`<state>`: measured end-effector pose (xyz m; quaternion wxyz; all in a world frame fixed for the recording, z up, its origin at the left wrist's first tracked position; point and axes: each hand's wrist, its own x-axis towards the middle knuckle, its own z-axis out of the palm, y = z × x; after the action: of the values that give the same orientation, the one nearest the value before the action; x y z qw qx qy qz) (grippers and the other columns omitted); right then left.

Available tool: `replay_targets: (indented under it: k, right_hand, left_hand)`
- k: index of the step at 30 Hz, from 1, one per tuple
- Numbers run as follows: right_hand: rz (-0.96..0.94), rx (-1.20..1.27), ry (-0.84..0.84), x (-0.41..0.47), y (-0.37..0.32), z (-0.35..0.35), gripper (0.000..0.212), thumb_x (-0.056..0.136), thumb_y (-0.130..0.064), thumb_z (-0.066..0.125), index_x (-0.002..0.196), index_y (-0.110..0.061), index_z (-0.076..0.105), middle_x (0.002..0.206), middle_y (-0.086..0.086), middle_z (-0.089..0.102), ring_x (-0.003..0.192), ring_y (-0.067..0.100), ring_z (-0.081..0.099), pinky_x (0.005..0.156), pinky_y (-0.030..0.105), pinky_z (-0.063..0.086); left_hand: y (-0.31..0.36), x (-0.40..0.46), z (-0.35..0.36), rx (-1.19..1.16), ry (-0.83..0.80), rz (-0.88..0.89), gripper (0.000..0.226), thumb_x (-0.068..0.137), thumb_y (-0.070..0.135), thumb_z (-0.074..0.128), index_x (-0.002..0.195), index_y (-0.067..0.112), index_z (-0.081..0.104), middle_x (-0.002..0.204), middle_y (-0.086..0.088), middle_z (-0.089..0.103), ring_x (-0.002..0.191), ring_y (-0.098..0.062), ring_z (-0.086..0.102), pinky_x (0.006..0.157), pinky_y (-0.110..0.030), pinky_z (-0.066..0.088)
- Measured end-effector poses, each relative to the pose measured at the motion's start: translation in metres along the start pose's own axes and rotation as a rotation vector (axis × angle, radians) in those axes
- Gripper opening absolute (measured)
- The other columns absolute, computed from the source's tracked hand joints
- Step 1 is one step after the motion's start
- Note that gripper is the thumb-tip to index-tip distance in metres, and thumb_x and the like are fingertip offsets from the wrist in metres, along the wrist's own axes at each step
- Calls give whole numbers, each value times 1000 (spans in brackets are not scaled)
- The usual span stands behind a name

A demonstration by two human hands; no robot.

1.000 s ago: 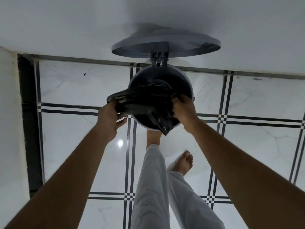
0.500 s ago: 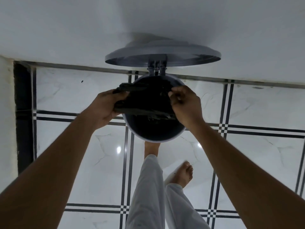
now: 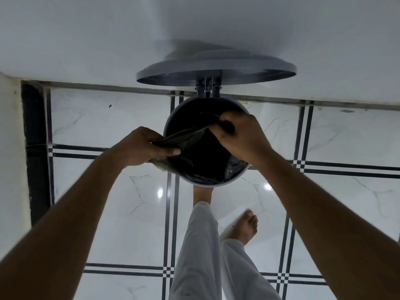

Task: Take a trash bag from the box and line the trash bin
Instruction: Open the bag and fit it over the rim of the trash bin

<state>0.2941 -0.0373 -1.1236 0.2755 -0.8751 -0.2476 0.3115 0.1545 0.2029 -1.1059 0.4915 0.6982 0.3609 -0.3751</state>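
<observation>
Over white marble floor tiles [image 3: 108, 213], both hands, left hand [image 3: 145, 146] and right hand [image 3: 240, 137], are pinching the thin, limp, probably slippery black plastic trash bag [image 3: 194, 135] by its hem across the round grey pedal bin [image 3: 236, 180].

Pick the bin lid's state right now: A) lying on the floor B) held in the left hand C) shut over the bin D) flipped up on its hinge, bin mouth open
D: the lid stands raised on its hinge behind the trash bin, and both hands, left hand and right hand, stretch the black trash bag across the open mouth.
</observation>
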Motion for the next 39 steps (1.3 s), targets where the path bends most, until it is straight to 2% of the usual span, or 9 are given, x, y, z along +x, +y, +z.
replay_targets:
  k: [5,10,14,17,20,25,32,35,39]
  right_hand:
    - [382,486,-183,-7,20,-20,27,95,-35,73,68,-37,77,74,-15,74,90,20,70,84,37,50]
    - [513,832,53,-18,45,-24,24,106,-32,74,85,-22,78,83,-6,79,87,18,75,89,39,54]
    - [416,424,221,-9,61,-8,30,109,-42,69,92,-18,78,86,-9,77,88,14,73,90,34,58]
    - [326,252,290,10,61,-3,29,110,-49,64,96,-24,74,86,-20,70,83,0,66,78,26,49]
    - [294,106,347,33,58,-2,33,110,-53,60,101,-25,75,81,-19,66,83,12,68,77,29,47]
    - [373,-22,419,72,67,-3,35,111,-51,52,115,-25,74,81,-11,69,96,26,74,76,34,46]
    - [449,343,500,89,90,2,20,106,-41,65,96,-26,72,83,-14,72,79,10,69,84,37,59]
    - [508,263,399,81,103,4,29,102,-49,73,87,-25,76,87,-10,75,91,15,72,88,30,55]
    - [700,420,275,63,117,8,45,83,-62,91,76,-20,79,79,-8,80,86,17,78,84,28,59]
  left_hand:
    - [-27,8,-27,-467,-133,-44,35,95,30,79,123,9,81,122,-17,80,116,-33,77,107,-46,59]
    - [-48,14,-31,-836,-226,-72,49,107,20,63,150,-3,59,155,-26,57,134,-35,64,112,-48,55]
    - [-36,23,-20,-941,-162,-112,41,108,20,61,143,-1,66,145,-20,68,133,-33,68,109,-44,58]
    - [-9,37,-16,-979,-55,-73,29,112,24,53,124,8,75,104,-9,77,94,-21,75,85,-34,66]
    - [10,64,-19,-726,95,-46,35,110,34,58,130,12,76,118,-17,79,97,-25,75,97,-43,60]
    - [38,107,-22,-222,309,1,19,105,36,67,100,21,78,86,2,71,73,-12,63,59,-22,49]
    - [46,138,-13,-377,174,55,21,101,24,68,114,11,79,104,-7,82,99,-24,79,86,-37,64]
    - [35,135,-4,-239,262,-64,33,96,45,79,100,13,79,83,-1,77,66,-11,74,57,-26,58]
    - [9,121,-6,-300,68,-274,73,75,75,83,111,11,80,100,-7,85,92,-25,82,87,-40,66]
